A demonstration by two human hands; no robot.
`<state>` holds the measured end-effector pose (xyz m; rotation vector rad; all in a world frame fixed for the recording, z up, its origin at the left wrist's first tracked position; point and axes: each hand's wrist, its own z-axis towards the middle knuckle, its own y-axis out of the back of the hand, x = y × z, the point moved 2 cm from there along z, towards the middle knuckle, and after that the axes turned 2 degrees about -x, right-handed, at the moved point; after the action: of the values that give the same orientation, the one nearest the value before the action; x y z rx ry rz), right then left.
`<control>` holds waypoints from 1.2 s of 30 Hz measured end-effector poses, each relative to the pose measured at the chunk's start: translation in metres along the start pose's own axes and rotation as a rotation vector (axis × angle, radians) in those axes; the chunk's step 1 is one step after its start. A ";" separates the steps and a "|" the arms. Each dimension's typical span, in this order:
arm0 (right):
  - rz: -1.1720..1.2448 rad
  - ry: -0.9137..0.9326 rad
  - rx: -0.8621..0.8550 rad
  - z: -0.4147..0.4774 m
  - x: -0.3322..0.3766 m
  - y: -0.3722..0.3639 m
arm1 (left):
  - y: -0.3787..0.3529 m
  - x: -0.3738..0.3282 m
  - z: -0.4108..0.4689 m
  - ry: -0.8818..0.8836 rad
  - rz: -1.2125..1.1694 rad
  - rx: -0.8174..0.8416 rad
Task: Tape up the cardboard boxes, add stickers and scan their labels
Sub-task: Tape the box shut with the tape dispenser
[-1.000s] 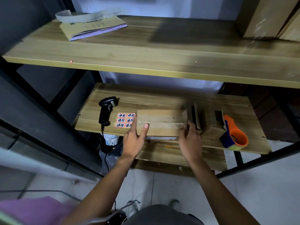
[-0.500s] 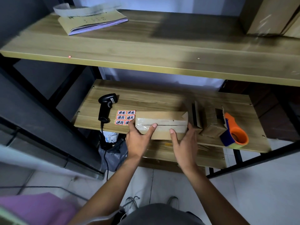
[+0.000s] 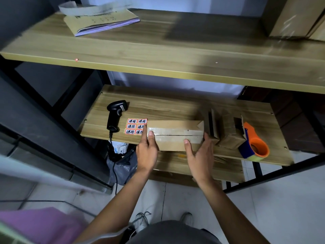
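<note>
A long cardboard box (image 3: 175, 133) overhangs the front edge of the lower wooden shelf (image 3: 167, 106), its seam side turned up toward me. Clear tape covers the left part of the seam. My left hand (image 3: 146, 152) holds the box's left end, thumb on top and index finger along the end. At the right end my right hand (image 3: 198, 154) grips it, thumb on the front face and fingers round the corner. A sheet of orange-edged stickers (image 3: 135, 126) lies just left of the box, and a black handheld scanner (image 3: 115, 115) lies beyond it.
An orange and blue tape dispenser (image 3: 255, 146) sits at the shelf's right, beside small cardboard boxes (image 3: 228, 136) and upright flat cardboard (image 3: 212, 124). The upper shelf (image 3: 158, 55) carries a booklet (image 3: 102, 20) and large boxes (image 3: 295, 16). The scanner's cable hangs down at the left.
The box has come toward me, past the shelf's front edge, and tipped so the seam faces up. My hands slid from its top to its two ends.
</note>
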<state>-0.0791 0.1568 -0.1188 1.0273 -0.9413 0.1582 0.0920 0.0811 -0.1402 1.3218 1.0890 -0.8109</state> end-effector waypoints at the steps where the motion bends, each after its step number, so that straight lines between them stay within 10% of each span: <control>1: -0.002 -0.007 0.003 0.001 0.000 0.000 | -0.001 0.001 0.002 0.016 -0.032 -0.001; 8: -0.074 -0.027 0.082 0.020 0.002 0.001 | -0.005 -0.005 0.014 0.084 -0.148 0.007; 20: -0.669 0.032 0.347 0.083 0.027 0.018 | -0.003 -0.048 0.064 0.159 0.388 0.123; 36: -0.274 -0.072 0.417 0.087 -0.003 0.013 | -0.005 -0.045 0.054 -0.020 0.617 0.092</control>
<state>-0.1398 0.0962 -0.0967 1.5451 -0.8386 0.0899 0.0812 0.0217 -0.1038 1.6055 0.5716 -0.4107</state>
